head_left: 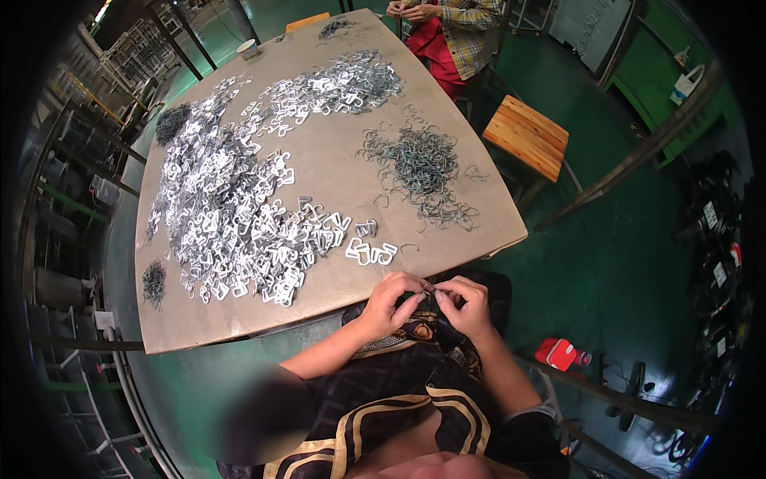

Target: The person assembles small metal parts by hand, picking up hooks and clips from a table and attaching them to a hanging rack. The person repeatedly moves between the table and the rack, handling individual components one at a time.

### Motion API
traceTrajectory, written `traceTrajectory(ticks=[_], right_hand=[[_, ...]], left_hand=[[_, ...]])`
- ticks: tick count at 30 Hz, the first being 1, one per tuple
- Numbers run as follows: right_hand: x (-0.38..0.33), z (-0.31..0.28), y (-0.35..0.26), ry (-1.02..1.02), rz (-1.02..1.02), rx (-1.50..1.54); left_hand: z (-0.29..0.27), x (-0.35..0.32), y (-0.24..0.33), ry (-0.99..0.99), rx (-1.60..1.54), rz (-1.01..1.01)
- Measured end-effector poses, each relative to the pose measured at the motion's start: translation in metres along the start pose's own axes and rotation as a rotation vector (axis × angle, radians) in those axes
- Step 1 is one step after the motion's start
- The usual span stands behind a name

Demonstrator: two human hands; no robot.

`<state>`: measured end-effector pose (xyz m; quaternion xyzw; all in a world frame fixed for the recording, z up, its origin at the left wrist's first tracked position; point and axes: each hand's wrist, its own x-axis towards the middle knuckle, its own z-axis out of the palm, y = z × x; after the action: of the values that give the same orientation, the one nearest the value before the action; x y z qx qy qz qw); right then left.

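Note:
My left hand (391,305) and my right hand (467,306) meet just off the table's near edge, above my lap. Both are closed, thumbs against fingertips, pinching one small metal piece (429,288) between them; its exact kind is too small to make out. Closest to my left hand on the tabletop lie a few flat, silvery, bent metal clips (372,252). To the left spreads a large heap of the same clips (231,199). Beyond my right hand sits a looser pile of thin, dark, curved wire hooks (427,164).
The brown table (327,164) also bears a farther clip heap (339,84), small dark piles (154,283) along its left side and a paper cup (248,49). A wooden stool (527,136) stands right. Another person (455,36) sits beyond it. A red bag (556,354) lies at lower right.

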<state>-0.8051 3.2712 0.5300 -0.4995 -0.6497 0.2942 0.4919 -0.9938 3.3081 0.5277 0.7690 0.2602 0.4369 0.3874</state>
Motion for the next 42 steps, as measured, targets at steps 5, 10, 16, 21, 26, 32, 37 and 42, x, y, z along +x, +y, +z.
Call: traceTrajectory(ticks=[5, 10, 16, 21, 26, 32, 37, 42], right_hand=[[0.031, 0.012, 0.019, -0.05, -0.208, -0.37], [0.062, 0.053, 0.043, -0.295, -0.22, -0.588], [0.082, 0.071, 0.041, -0.454, -0.213, -0.619], [0.083, 0.085, 0.036, -0.375, -0.249, -0.544], [0.085, 0.098, 0.049, -0.467, -0.241, -0.532], [0.091, 0.083, 0.032, -0.527, -0.072, -0.356], [0.079, 0.063, 0.029, -0.389, 0.2, -0.15], [0.056, 0.026, 0.028, -0.22, 0.404, 0.356]], left_hand=[[-0.005, -0.003, 0.009, -0.057, 0.129, 0.103], [-0.004, -0.003, 0.011, -0.06, 0.13, 0.126], [-0.005, -0.011, 0.01, -0.049, 0.134, 0.096], [-0.004, -0.014, 0.007, -0.065, 0.121, 0.08], [-0.004, -0.013, 0.008, -0.052, 0.079, 0.073], [-0.007, -0.014, 0.009, -0.021, 0.074, 0.064], [-0.006, -0.015, 0.008, -0.019, 0.072, 0.031], [0.001, -0.014, 0.003, 0.039, 0.061, -0.039]])
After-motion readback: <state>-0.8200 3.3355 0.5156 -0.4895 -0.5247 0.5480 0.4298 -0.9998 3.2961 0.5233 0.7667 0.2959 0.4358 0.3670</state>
